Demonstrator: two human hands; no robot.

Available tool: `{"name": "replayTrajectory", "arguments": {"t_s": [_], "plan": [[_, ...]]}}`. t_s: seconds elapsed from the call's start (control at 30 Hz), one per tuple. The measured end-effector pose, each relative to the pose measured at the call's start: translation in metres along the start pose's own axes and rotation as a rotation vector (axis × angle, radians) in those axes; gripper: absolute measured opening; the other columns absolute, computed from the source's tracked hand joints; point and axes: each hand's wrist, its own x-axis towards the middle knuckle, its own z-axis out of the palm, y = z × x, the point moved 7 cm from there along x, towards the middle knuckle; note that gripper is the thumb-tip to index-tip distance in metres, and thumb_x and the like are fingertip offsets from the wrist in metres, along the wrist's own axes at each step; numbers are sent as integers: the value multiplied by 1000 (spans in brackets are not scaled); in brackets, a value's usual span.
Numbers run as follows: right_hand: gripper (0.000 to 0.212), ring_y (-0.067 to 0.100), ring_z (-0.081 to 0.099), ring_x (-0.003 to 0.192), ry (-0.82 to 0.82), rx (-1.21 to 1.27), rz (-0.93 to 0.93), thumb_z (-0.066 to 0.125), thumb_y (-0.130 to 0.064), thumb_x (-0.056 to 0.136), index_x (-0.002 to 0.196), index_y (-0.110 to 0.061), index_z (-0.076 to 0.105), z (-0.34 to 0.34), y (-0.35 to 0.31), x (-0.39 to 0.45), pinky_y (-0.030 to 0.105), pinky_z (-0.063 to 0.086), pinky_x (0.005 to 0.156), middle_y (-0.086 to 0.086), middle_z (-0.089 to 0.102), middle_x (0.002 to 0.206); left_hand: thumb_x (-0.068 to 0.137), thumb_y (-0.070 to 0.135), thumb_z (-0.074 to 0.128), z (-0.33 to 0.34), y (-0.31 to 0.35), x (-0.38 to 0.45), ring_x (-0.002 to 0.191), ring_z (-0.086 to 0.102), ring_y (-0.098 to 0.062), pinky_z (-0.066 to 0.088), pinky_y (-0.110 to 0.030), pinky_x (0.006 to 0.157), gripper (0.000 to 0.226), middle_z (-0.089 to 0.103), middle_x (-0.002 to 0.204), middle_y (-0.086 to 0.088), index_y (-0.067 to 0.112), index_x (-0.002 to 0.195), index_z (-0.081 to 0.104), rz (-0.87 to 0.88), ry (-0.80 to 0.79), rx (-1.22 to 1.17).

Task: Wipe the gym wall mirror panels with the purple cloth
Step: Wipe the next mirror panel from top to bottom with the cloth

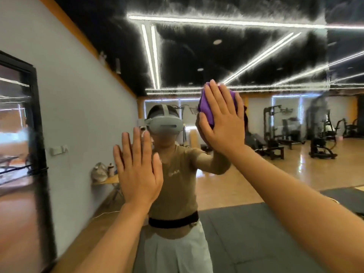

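The wall mirror [275,174] fills most of the view and reflects me and the gym behind. My right hand [222,119] is raised at upper centre, fingers straight, pressing the bunched purple cloth [205,107] flat against the glass. The cloth shows at the hand's left and top edges; the rest of it is hidden under the palm. My left hand [137,168] lies lower and to the left, palm flat on the mirror with fingers straight and slightly spread. It holds nothing.
A vertical seam [327,56] between mirror panels runs down at right. A black door frame [37,134] stands at far left beside a pale wall. Reflected in the glass are weight machines [275,131], a wooden floor, dark floor mats [256,233] and a small table with bags [102,174].
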Motion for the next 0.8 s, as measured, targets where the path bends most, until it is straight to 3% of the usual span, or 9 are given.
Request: {"name": "replayTrajectory", "arguments": {"t_s": [0.2, 0.37, 0.47, 0.57, 0.8], "plan": [[63, 24, 21, 154, -100, -31, -119, 38, -45, 102, 159, -19, 28, -1, 3, -137, 53, 13, 124, 3, 26, 166, 105, 34, 25, -1, 0, -1, 155, 7, -34, 2, -53, 125, 61, 9, 168, -11, 12, 161, 15, -6, 3, -3], [60, 22, 20, 155, -158, -17, -149, 33, -47, 105, 159, -20, 26, -3, 9, -166, 51, 12, 125, 2, 27, 165, 107, 26, 25, 0, 12, -7, 155, 8, -31, 6, -55, 125, 56, 10, 168, -11, 12, 160, 12, -114, 8, -47], [63, 22, 21, 154, -156, -14, -178, 39, -46, 102, 158, -19, 29, -3, 10, -148, 51, 14, 124, 2, 28, 165, 105, 18, 29, 0, 36, -7, 156, 8, -26, 2, -46, 126, 57, 12, 168, -10, 11, 160, 20, -148, 9, -138], [64, 24, 21, 154, -109, -8, -114, 36, -47, 102, 158, -17, 31, -7, 23, -94, 49, 11, 124, 4, 27, 165, 105, 30, 30, 6, 63, -1, 156, 2, -22, -7, -38, 126, 59, 8, 169, -7, 14, 161, 20, -118, -32, -198], [62, 22, 17, 155, 7, 19, 68, 34, -44, 103, 159, -19, 30, -19, 66, 59, 46, 8, 125, 2, 26, 166, 105, 37, 28, 15, 80, 2, 156, -1, -26, -11, -38, 125, 61, 2, 168, -3, 17, 161, 15, -189, -14, -157]]}}
